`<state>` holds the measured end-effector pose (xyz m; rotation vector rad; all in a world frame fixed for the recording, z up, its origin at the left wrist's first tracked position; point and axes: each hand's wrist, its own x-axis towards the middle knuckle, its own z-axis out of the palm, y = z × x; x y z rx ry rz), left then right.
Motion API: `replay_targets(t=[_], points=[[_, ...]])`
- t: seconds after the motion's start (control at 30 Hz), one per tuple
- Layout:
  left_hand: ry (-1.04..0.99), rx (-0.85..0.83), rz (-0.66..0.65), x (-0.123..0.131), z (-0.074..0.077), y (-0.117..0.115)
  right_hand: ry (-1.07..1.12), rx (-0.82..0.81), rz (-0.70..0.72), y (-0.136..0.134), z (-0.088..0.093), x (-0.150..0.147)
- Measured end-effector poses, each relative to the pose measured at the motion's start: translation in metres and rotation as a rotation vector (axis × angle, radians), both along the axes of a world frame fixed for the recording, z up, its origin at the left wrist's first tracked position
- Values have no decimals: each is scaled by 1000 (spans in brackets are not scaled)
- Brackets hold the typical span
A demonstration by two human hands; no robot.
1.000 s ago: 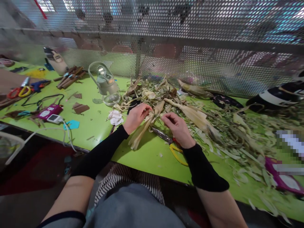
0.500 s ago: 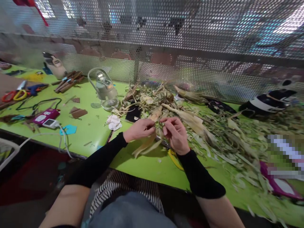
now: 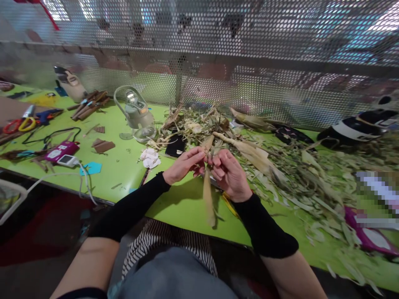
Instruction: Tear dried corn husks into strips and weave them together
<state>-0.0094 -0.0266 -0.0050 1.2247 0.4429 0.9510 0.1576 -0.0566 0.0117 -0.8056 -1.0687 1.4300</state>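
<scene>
Now | our left hand [image 3: 187,164] and right hand [image 3: 230,176] close together, pinching a corn husk [image 3: 208,195] | husk right of the phone [image 3: 175,146], nearer us | we'd best grip lightly, avoiding splits

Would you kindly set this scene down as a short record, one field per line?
Left hand: left hand pinching at the upper end of a corn husk
Right hand: right hand beside it, fingers curled at the same end; exact grip unclear
Husk position: hanging down between the hands
Under right hand: yellow handle, partly hidden
Beyond the hands: heap of dry scraps
Left side: crumpled white tissue, bottle with a loop handle, magenta device
Surface: green table
Backdrop: perforated panel
</scene>
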Motion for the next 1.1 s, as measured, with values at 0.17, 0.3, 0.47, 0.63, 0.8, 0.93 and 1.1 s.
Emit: replay_targets(t=[0.17,0.3,0.47,0.63,0.8,0.93,1.1], points=[[103,117,121,-5,7,-1,-293,124,-2,-1,-2,0],[169,178,189,-9,9,0,-400,142,30,4,-11,0],[151,68,193,-3,2,4,-246,79,-53,14,-21,2],[100,-21,211,2,-4,7,-274,11,-141,20,-25,3],[113,-48,274,-2,-4,11,-753,-64,191,16,-8,21],[228,-181,190,-3,-5,15,-878,141,239,19,7,49],[212,-382,-21,3,-11,12,-756,383,-593,28,5,55]])
